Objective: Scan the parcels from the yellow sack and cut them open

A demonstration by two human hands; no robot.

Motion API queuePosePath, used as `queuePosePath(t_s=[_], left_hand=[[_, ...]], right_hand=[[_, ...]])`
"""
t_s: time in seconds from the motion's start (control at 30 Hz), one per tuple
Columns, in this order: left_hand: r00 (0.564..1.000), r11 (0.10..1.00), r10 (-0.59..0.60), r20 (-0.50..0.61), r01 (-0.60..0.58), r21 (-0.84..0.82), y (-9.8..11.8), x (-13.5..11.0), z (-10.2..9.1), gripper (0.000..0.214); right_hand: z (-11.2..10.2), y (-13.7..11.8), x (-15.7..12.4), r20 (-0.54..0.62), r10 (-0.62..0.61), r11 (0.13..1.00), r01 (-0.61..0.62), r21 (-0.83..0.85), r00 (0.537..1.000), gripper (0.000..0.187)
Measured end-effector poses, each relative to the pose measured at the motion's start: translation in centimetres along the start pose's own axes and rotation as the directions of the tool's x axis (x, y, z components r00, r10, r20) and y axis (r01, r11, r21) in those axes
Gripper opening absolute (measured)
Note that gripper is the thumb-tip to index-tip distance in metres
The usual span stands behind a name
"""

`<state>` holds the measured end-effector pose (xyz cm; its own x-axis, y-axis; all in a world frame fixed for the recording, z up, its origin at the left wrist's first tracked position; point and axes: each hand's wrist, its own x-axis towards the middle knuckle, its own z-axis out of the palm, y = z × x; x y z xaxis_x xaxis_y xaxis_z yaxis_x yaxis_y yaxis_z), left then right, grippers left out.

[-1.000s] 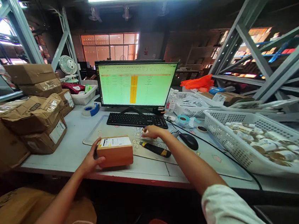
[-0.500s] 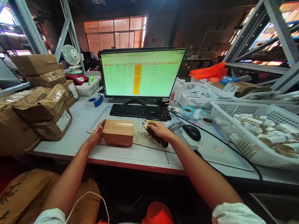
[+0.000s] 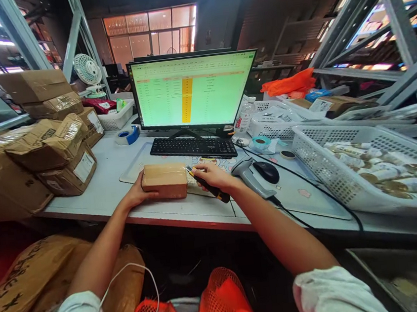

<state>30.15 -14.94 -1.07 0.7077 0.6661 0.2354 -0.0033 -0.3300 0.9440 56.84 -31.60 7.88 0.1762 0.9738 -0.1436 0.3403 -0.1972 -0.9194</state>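
A small taped cardboard box (image 3: 164,180) lies on the desk mat in front of the keyboard (image 3: 193,147). My left hand (image 3: 136,193) grips the box's left end. My right hand (image 3: 209,175) is closed around a black and yellow utility knife (image 3: 209,189), whose tip points at the box's right end. A handheld barcode scanner (image 3: 248,171) and a black mouse (image 3: 266,171) lie just right of that hand.
A monitor (image 3: 192,92) showing a green spreadsheet stands behind the keyboard. Stacked cardboard parcels (image 3: 49,148) fill the left of the desk. A white basket (image 3: 349,181) of wrapped items sits right, with tape rolls (image 3: 262,143) and cables nearby. Metal racking frames both sides.
The box was turned over so its label no longer shows. My right hand picked the utility knife off the mat and brought it to the box's right end.
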Motion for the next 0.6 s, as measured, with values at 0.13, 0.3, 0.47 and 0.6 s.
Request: queuePosePath(t_s=[0.13, 0.3, 0.47, 0.6], left_hand=[[0.999, 0.998, 0.031, -0.006, -0.031, 0.062, -0.4, 0.0, -0.2, 0.124], [0.999, 1.0, -0.007, -0.035, 0.008, 0.018, -0.5, -0.1, 0.4, 0.116], [0.984, 0.984, 0.048, -0.17, -0.017, 0.18, 1.7, -0.6, 0.0, 0.113], [0.904, 0.707, 0.322, -0.28, -0.033, 0.707, 7.3, -1.5, -0.1, 0.104]], right_hand=[[0.1, -0.6, -1.5, 0.016, -0.046, 0.995, 0.048, -0.089, 0.999, 0.027], [0.7, -0.6, -3.3, 0.129, -0.069, 0.985, 0.088, -0.15, 0.989, 0.03], [0.2, 0.2, -3.6, 0.093, -0.056, 0.992, 0.066, -0.111, 0.994, 0.024], [-0.8, -0.1, -3.9, -0.062, 0.057, 0.986, -0.066, -0.152, 0.996, 0.052]])
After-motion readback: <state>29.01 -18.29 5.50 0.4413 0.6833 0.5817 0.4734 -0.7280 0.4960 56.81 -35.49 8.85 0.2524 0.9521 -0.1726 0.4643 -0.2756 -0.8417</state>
